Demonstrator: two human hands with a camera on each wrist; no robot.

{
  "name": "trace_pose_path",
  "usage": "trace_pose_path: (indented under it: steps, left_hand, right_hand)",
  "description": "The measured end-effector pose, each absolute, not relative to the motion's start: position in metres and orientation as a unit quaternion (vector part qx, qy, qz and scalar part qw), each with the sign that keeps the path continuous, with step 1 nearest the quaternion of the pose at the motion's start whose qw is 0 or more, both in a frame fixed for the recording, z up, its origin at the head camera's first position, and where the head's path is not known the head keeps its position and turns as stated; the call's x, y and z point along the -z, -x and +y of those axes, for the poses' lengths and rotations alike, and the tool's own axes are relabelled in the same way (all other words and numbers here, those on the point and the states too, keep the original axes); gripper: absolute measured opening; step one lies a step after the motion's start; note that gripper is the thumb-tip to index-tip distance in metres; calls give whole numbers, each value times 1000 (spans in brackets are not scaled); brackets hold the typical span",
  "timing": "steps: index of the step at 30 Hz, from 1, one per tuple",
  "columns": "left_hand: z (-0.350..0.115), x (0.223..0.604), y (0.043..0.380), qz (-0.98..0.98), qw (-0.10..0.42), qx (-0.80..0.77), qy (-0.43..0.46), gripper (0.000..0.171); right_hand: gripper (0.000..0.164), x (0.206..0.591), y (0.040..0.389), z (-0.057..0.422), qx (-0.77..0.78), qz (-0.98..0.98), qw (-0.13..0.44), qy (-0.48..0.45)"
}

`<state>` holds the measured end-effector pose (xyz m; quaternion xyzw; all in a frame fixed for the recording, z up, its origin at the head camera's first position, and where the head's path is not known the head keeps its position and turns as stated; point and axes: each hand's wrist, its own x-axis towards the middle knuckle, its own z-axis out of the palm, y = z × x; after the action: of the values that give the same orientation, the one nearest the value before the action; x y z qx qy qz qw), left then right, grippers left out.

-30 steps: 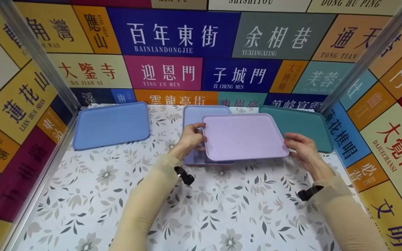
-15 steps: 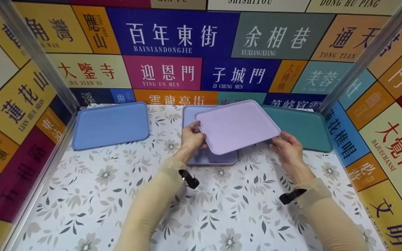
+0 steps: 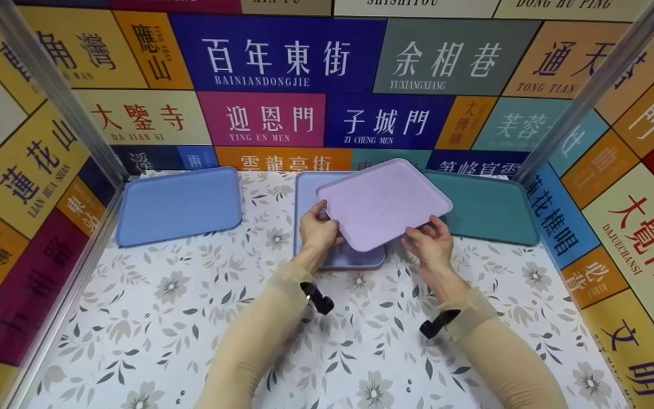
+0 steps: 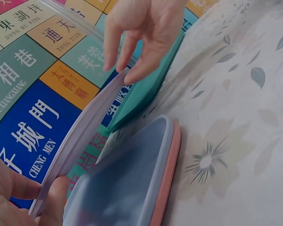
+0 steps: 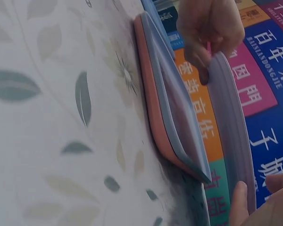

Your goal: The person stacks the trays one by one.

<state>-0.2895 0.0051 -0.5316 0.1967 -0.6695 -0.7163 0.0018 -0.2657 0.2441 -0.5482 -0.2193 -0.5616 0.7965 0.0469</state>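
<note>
My left hand (image 3: pixel 318 232) grips the left edge of a lilac tray (image 3: pixel 384 201), thumb on one face and fingers on the other. On its front edge, toward the right, my right hand (image 3: pixel 430 241) holds it between thumb and fingers. The tray is raised and tilted, its corner turned toward me. Beneath it a light blue tray (image 4: pixel 127 174) lies stacked on a coral-pink tray (image 5: pixel 155 122), both partly hidden in the head view. The left wrist view shows the right hand (image 4: pixel 146 37) at the lilac tray's far end.
A blue tray (image 3: pixel 179 205) lies at the back left of the table. At the back right is a green tray (image 3: pixel 494 210), partly covered by the lilac one. A flowered cloth (image 3: pixel 361 341) covers the table, and sign-printed walls (image 3: pixel 281 57) enclose three sides.
The lilac tray has turned, its right side swinging up and away. My right hand has slid left along its edge, from the right corner to the front edge. The other trays have stayed put.
</note>
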Motion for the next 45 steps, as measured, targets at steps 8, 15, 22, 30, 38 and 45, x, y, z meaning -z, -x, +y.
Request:
trace_pose_path:
  steps: [8,15,22,30,38,45]
  left_hand:
    - [9,531,287,-670,10,715,-200,76]
    - [10,529,286,-671,14,714,-200,76]
    - [10,534,286,-661,8,727,-187,75]
    - [6,539,286,-643,-9,747,-170,76]
    - [-12,540,298,-647,2,743,-171,68]
    - [-40,536,314,-679,-31,714,-168,54]
  right_hand:
    - [106,551,266,217,-783,-576,71,223]
    - [108,548,269,212,-785,-575,77,218]
    - [108,546,273,216,-781,-577,85,225]
    - [107,539,277,223,-772,-584,65,240]
    - [109,534,277,239,-771,-589,22,240]
    - [105,538,273,248,-775,-588,-26,229]
